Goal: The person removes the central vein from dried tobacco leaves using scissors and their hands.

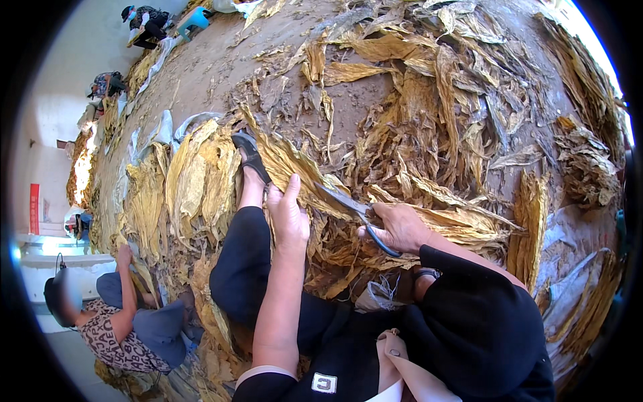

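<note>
My right hand (400,228) grips a pair of scissors (345,201) with dark blue-grey handles. Their blades point up and left, toward a long yellow-brown dried tobacco leaf (289,155). Next to that leaf's lower edge, my left hand (289,216) is closed with its thumb raised. It seems to hold the leaf's edge, though the fingertips are partly hidden. More dried leaves (449,224) lie beneath and beyond the scissors. One of my feet, in a dark sandal (251,157), rests left of the leaf.
Loose leaves (429,100) and broken scraps cover much of the floor ahead. Bundled leaves (201,177) lie to the left, and a leaf bundle (529,228) stands at right. Another person (134,321) sits at lower left handling a leaf. Farther people are near a blue stool (193,21).
</note>
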The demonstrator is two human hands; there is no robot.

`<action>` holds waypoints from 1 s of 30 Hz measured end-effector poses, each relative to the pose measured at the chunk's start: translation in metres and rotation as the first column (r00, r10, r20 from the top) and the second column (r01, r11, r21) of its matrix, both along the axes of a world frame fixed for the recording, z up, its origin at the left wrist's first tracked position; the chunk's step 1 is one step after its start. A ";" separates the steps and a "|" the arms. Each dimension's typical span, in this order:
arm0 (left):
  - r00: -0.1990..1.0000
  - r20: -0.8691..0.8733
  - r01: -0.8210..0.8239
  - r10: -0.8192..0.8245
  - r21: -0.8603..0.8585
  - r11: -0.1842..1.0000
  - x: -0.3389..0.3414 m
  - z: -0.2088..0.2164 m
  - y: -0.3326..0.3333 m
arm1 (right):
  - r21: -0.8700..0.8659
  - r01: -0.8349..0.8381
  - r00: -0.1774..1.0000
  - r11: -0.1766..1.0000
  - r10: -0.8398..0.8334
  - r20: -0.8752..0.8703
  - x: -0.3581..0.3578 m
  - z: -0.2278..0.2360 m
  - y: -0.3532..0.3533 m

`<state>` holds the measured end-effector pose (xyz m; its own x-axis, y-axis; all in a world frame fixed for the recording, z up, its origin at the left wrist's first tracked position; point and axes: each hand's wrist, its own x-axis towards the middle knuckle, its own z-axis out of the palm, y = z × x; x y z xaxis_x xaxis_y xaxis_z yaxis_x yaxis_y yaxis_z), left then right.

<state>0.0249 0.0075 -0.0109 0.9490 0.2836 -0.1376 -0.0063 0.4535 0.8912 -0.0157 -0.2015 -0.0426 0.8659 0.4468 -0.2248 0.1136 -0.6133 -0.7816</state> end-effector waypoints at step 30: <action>0.954 -0.087 0.291 -0.285 0.064 0.955 -0.021 0.002 -0.021 | 0.173 0.025 0.997 0.985 -0.011 -0.080 -0.006 -0.005 0.001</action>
<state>0.0041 -0.0131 -0.0088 0.9795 0.0118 -0.2013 0.1839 0.3577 0.9156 -0.0214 -0.2003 -0.0473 0.8572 0.4692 -0.2123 0.0381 -0.4689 -0.8824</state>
